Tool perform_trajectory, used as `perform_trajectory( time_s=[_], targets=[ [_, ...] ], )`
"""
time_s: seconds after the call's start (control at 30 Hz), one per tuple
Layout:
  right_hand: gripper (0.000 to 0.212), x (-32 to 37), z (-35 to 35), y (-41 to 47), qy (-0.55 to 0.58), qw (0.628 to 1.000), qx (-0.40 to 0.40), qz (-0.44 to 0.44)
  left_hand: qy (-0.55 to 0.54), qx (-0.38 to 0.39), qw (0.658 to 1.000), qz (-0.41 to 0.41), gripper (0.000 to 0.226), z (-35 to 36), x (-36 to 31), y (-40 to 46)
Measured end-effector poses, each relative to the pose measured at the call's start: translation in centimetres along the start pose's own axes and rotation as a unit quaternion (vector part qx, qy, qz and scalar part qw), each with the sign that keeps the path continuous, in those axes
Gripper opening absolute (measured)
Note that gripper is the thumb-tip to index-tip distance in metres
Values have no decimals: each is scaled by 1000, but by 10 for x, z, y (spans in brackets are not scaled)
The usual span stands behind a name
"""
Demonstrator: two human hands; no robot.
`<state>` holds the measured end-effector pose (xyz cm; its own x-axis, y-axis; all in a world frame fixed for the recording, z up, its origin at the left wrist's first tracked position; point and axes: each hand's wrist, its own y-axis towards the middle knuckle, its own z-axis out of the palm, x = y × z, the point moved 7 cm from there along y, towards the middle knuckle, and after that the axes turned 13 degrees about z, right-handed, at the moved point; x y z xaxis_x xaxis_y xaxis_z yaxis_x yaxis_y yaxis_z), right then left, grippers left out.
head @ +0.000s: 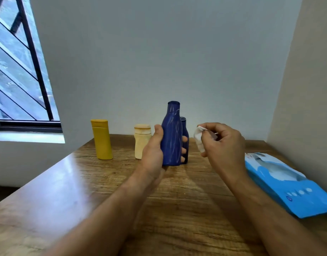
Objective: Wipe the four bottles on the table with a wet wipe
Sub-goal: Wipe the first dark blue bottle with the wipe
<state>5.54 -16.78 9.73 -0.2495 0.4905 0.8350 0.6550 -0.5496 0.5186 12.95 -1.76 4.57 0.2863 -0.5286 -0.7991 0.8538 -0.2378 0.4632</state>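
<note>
My left hand [153, 148] grips a tall dark blue bottle [171, 137] upright, its base just above the wooden table [66, 191]; wet streaks show on its front. A smaller dark blue bottle [185, 130] stands right behind it, mostly hidden. My right hand [221, 145] pinches a folded white wet wipe [198, 138], held a short way to the right of the tall bottle, apart from it. A yellow bottle [102, 139] stands at the far left of the table. A cream bottle [141, 140] stands beside my left hand.
A blue pack of wet wipes [292, 183] lies at the table's right edge, next to the right wall. The back wall runs close behind the bottles. A barred window [20, 71] is at the left.
</note>
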Motion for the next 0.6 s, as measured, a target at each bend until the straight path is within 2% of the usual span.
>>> perform_trajectory(
  time_s=[0.17, 0.3, 0.6],
  targets=[
    [20, 3, 20, -11, 0, 999, 50, -20, -43, -14, 998, -32, 55, -24, 5, -7],
    [19, 10, 23, -18, -11, 998, 42, -53, -70, -23, 996, -41, 46, -23, 7, -5],
    [14, 15, 27, -23, 46, 994, 78, -55, -54, -27, 998, -34, 46, -20, 16, 3]
  ],
)
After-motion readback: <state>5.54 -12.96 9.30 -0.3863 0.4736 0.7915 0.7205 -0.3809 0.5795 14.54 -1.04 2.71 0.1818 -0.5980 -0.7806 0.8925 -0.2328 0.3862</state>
